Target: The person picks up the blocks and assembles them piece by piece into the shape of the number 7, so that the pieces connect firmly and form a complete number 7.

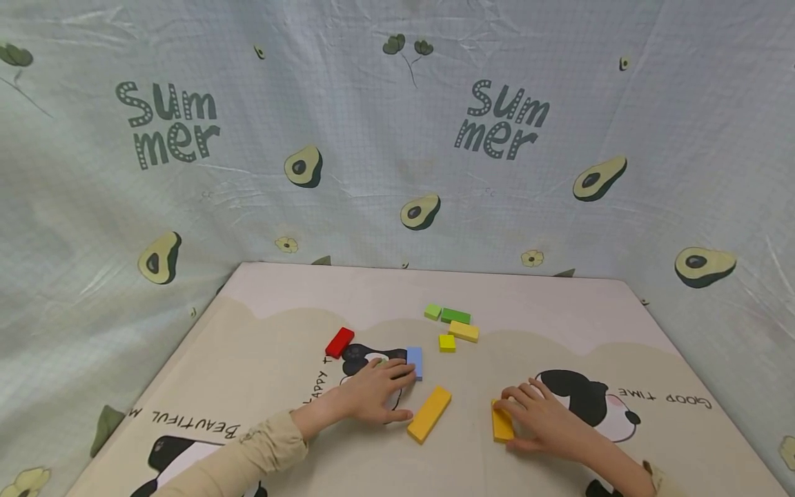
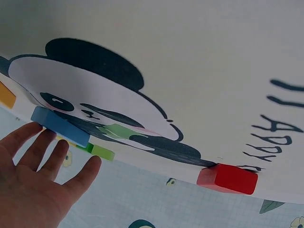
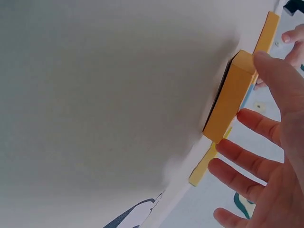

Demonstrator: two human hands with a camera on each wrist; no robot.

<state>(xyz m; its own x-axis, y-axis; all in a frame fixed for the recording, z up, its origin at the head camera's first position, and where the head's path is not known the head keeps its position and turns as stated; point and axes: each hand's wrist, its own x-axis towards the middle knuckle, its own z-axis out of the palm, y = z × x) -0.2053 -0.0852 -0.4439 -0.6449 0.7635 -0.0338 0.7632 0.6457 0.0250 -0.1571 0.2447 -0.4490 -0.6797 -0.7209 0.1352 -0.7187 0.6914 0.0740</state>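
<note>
My left hand lies over the panda print with its fingers loosely spread. Its fingertips are right at a blue block, which the left wrist view shows beside nearly straight fingers. A long orange-yellow block lies flat between the two hands, close to the left thumb. On the right, my right hand holds another orange-yellow block by thumb and fingers. In the right wrist view the thumb is at one end and a fingertip at the side, with a dark shadow along the block's lower edge.
A red block lies left of the blue one. Farther back are a light green block, a green block, a pale yellow block and a small yellow block. A printed curtain hangs behind the table.
</note>
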